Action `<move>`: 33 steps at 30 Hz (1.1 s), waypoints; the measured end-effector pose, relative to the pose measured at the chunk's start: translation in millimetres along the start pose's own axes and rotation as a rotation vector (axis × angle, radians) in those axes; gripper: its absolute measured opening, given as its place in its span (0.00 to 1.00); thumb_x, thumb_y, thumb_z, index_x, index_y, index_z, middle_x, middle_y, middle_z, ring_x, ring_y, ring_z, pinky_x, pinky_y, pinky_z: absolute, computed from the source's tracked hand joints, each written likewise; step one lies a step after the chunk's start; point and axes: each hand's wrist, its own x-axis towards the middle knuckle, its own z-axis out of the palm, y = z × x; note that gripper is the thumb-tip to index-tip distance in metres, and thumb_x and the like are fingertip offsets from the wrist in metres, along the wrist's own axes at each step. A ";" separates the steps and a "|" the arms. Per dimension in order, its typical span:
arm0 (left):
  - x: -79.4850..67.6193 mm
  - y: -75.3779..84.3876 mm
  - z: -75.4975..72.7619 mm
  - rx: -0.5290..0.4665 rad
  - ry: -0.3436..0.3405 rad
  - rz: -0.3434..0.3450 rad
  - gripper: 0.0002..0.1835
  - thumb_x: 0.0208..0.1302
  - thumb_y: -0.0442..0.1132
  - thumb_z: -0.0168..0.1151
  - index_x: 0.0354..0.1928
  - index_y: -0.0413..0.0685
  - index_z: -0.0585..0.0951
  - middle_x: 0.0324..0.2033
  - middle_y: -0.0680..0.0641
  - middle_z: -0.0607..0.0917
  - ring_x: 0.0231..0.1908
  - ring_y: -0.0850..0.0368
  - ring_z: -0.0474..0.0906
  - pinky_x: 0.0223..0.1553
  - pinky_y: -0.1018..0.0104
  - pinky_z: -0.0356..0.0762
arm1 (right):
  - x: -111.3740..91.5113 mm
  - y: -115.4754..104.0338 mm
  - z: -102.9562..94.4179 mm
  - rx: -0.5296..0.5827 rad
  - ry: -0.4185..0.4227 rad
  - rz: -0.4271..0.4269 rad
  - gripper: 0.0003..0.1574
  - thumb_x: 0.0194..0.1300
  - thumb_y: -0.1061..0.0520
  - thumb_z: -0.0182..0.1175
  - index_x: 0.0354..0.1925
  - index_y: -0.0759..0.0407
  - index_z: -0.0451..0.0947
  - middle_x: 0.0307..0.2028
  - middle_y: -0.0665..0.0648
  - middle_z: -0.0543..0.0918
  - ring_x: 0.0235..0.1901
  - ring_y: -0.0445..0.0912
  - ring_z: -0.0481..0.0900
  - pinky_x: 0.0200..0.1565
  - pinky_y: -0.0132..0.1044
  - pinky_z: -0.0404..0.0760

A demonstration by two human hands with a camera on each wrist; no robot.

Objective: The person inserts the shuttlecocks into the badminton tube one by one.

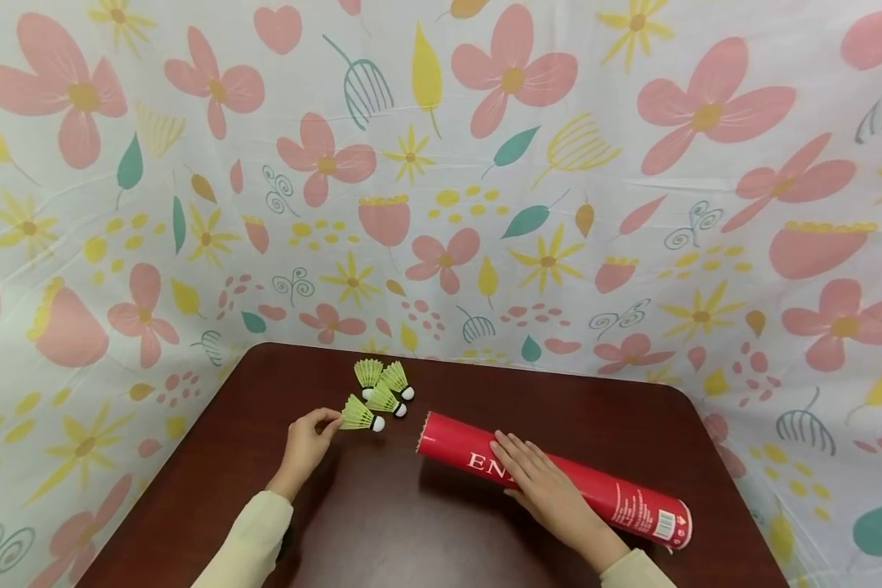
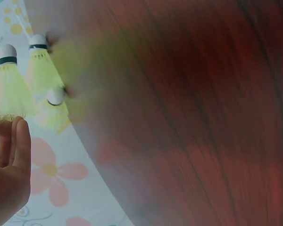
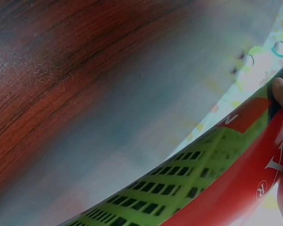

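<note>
In the head view my left hand pinches the feathered rim of a yellow-green shuttlecock at the table's back left. Its white cork tip points right, away from the fingers. The left wrist view also has this shuttlecock at the fingertips of the left hand. Three more shuttlecocks lie bunched just behind it. My right hand holds a long red tube around its middle, fingers across the top and thumb on the near side. A green printed shuttlecock pattern shows on the tube in the right wrist view.
Under everything is a dark brown table with rounded back corners. A white cloth printed with flowers and leaves hangs behind the table and along its sides. The tube slants across the right half, its left end near the shuttlecocks.
</note>
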 end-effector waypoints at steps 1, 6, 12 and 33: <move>-1.3 1.4 0.9 -0.008 0.003 -0.001 0.03 0.61 0.32 0.66 0.36 0.46 0.86 0.34 0.48 0.86 0.34 0.53 0.82 0.30 0.68 0.78 | -0.2 -0.1 0.5 0.004 -0.006 0.002 0.43 0.72 0.35 0.32 0.72 0.61 0.57 0.70 0.61 0.62 0.69 0.53 0.60 0.71 0.37 0.44; -7.7 9.3 5.5 -0.060 0.019 0.007 0.04 0.61 0.32 0.66 0.36 0.46 0.86 0.34 0.47 0.87 0.34 0.52 0.83 0.31 0.68 0.79 | -0.8 -1.0 0.9 0.014 -0.006 0.008 0.43 0.71 0.35 0.36 0.72 0.61 0.57 0.70 0.61 0.62 0.69 0.53 0.60 0.71 0.35 0.42; -13.5 21.5 11.3 -0.132 0.048 0.039 0.04 0.59 0.32 0.67 0.36 0.47 0.86 0.34 0.48 0.87 0.34 0.52 0.84 0.33 0.65 0.81 | 1.6 -0.9 -1.1 0.010 -0.018 0.023 0.43 0.69 0.37 0.46 0.73 0.60 0.56 0.71 0.60 0.61 0.67 0.56 0.63 0.70 0.38 0.47; -20.0 79.9 28.0 -0.271 -0.013 0.143 0.05 0.55 0.27 0.69 0.34 0.40 0.86 0.31 0.44 0.87 0.31 0.48 0.83 0.34 0.61 0.82 | 7.4 -1.8 -0.3 0.014 -0.011 0.017 0.54 0.55 0.50 0.71 0.73 0.60 0.56 0.70 0.60 0.62 0.68 0.54 0.62 0.70 0.37 0.46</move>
